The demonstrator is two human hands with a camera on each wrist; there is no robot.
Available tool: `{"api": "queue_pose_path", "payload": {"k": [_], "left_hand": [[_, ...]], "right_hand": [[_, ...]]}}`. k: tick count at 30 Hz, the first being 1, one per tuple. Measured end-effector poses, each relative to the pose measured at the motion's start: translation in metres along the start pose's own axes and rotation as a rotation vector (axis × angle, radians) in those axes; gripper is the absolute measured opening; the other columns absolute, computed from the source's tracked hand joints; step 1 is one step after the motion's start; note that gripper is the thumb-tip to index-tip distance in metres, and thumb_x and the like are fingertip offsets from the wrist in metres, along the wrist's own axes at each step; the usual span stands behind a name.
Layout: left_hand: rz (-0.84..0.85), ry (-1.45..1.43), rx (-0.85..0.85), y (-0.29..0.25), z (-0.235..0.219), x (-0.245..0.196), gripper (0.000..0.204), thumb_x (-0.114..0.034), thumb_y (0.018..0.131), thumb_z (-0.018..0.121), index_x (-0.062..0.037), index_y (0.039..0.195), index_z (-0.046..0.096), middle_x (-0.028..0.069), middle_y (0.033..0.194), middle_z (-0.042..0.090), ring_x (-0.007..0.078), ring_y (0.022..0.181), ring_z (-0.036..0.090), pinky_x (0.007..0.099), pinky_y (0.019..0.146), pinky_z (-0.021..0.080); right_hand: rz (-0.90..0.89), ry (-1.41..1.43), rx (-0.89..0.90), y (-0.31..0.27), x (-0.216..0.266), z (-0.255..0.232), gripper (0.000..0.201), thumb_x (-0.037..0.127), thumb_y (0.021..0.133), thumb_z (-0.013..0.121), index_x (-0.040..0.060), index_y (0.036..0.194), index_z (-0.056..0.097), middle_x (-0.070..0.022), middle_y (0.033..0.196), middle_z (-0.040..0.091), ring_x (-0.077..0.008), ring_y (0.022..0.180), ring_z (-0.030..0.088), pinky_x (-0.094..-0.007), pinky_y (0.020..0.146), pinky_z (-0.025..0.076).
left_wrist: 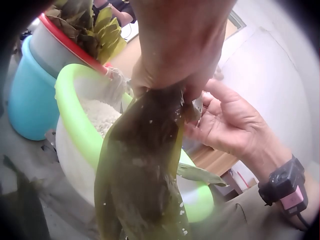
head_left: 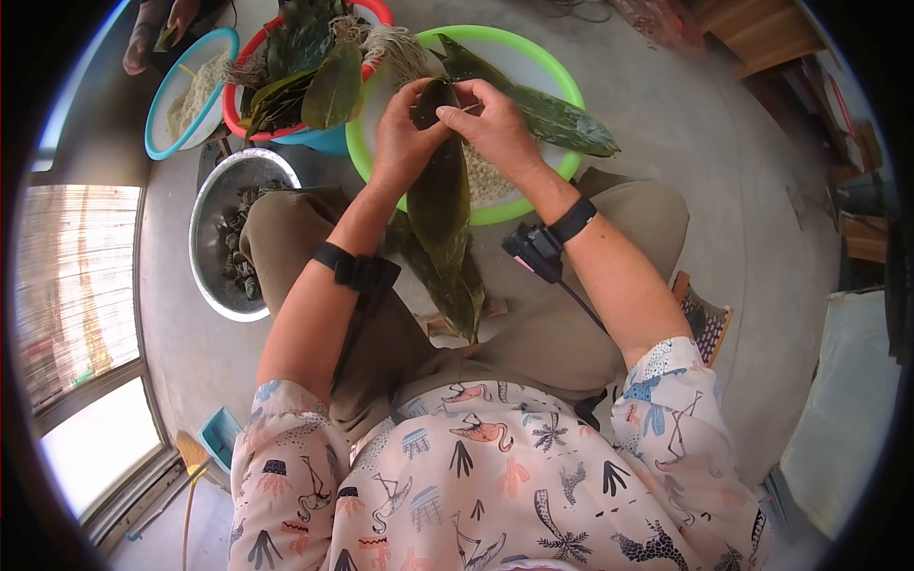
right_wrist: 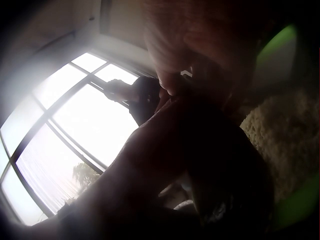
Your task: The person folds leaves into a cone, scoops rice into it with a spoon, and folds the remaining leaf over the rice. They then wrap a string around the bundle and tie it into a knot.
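Note:
Long dark-green leaves (head_left: 440, 205) hang from between both hands, with white grains stuck to them in the left wrist view. My left hand (head_left: 404, 133) grips the leaves near their upper end. From the other side my right hand (head_left: 495, 127) pinches the same end, its thumb laid towards the left hand. Just beyond and below the hands stands a basin with a lime-green rim (head_left: 569, 86), holding white rice (head_left: 487, 179). Another broad leaf (head_left: 562, 124) lies across that rim. The right wrist view is mostly dark, and the fingertips are partly hidden there.
A red-rimmed basin (head_left: 231, 112) holds more leaves and string (head_left: 395, 48). Left of it is a blue-rimmed basin (head_left: 152, 133) with rice, near another person's hand (head_left: 136, 55). A metal bowl (head_left: 195, 238) with dark wrapped bundles stands by the left knee. A leaf (head_left: 452, 295) hangs between the knees.

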State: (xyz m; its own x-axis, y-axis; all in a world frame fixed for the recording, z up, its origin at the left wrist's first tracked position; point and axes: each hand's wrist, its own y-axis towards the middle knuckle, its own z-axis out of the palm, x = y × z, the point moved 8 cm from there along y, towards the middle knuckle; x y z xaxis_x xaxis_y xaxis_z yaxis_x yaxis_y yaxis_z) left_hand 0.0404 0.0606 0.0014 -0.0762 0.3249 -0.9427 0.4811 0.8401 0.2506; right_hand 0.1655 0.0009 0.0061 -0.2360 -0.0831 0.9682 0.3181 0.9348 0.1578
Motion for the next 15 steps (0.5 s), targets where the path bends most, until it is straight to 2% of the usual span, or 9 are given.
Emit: {"api": "queue_pose_path", "payload": {"k": [1, 3, 8, 11, 13, 14, 15], "left_hand": [[0.012, 0.064, -0.002, 0.000, 0.000, 0.000, 0.057, -0.014, 0.072, 0.077, -0.0037, 0.124, 0.055, 0.0125, 0.113, 0.060, 0.0223, 0.099, 0.062, 0.0337, 0.085, 0.051], [0.038, 0.114, 0.012, -0.001, 0.002, -0.003, 0.057, -0.014, 0.071, 0.077, -0.0032, 0.123, 0.056, 0.0129, 0.112, 0.060, 0.0234, 0.101, 0.061, 0.0347, 0.087, 0.050], [0.106, 0.267, 0.058, -0.006, 0.007, -0.022, 0.061, -0.016, 0.069, 0.077, -0.0032, 0.124, 0.056, 0.0138, 0.111, 0.059, 0.0264, 0.104, 0.059, 0.0362, 0.089, 0.048], [0.110, 0.268, 0.120, -0.006, 0.010, -0.032, 0.059, -0.016, 0.074, 0.076, -0.0024, 0.127, 0.054, 0.0123, 0.107, 0.059, 0.0238, 0.097, 0.061, 0.0350, 0.083, 0.050], [-0.217, -0.228, 0.205, -0.007, 0.014, -0.018, 0.054, -0.027, 0.084, 0.070, -0.0017, 0.129, 0.054, 0.0095, 0.104, 0.059, 0.0187, 0.088, 0.061, 0.0319, 0.075, 0.051], [-0.217, -0.227, 0.203, -0.006, 0.012, -0.017, 0.054, -0.027, 0.084, 0.070, -0.0017, 0.129, 0.054, 0.0095, 0.104, 0.059, 0.0187, 0.088, 0.061, 0.0319, 0.075, 0.051], [-0.277, -0.342, 0.162, -0.004, 0.007, -0.011, 0.054, -0.033, 0.087, 0.066, -0.0019, 0.130, 0.053, 0.0083, 0.103, 0.059, 0.0165, 0.086, 0.061, 0.0299, 0.072, 0.051]], "right_hand": [[0.001, 0.000, -0.001, 0.001, -0.003, 0.001, 0.035, 0.020, 0.083, 0.072, -0.0002, 0.109, 0.060, -0.0046, 0.094, 0.065, -0.0117, 0.082, 0.061, -0.0271, 0.072, 0.051], [-0.035, -0.019, -0.082, 0.002, -0.002, -0.004, 0.037, 0.021, 0.075, 0.074, -0.0013, 0.103, 0.061, -0.0115, 0.087, 0.067, -0.0201, 0.076, 0.065, -0.0324, 0.070, 0.053], [0.006, -0.081, -0.130, 0.003, -0.004, -0.010, 0.030, 0.016, 0.074, 0.072, -0.0008, 0.097, 0.061, -0.0115, 0.083, 0.067, -0.0206, 0.075, 0.065, -0.0334, 0.069, 0.053], [0.037, -0.059, -0.156, 0.010, -0.015, -0.014, 0.026, 0.012, 0.074, 0.070, -0.0008, 0.094, 0.060, -0.0105, 0.081, 0.066, -0.0192, 0.074, 0.064, -0.0325, 0.068, 0.052], [0.049, -0.015, -0.162, 0.014, -0.016, -0.018, 0.023, 0.009, 0.074, 0.069, -0.0006, 0.093, 0.060, -0.0094, 0.080, 0.066, -0.0178, 0.074, 0.064, -0.0317, 0.068, 0.051], [0.101, 0.076, -0.127, 0.016, -0.021, -0.020, 0.022, 0.007, 0.074, 0.068, -0.0007, 0.093, 0.060, -0.0079, 0.081, 0.066, -0.0161, 0.074, 0.063, -0.0304, 0.069, 0.051], [0.154, 0.168, -0.093, 0.017, -0.019, -0.019, 0.020, 0.005, 0.074, 0.068, -0.0007, 0.093, 0.061, -0.0064, 0.081, 0.066, -0.0144, 0.075, 0.062, -0.0290, 0.069, 0.050]]}}
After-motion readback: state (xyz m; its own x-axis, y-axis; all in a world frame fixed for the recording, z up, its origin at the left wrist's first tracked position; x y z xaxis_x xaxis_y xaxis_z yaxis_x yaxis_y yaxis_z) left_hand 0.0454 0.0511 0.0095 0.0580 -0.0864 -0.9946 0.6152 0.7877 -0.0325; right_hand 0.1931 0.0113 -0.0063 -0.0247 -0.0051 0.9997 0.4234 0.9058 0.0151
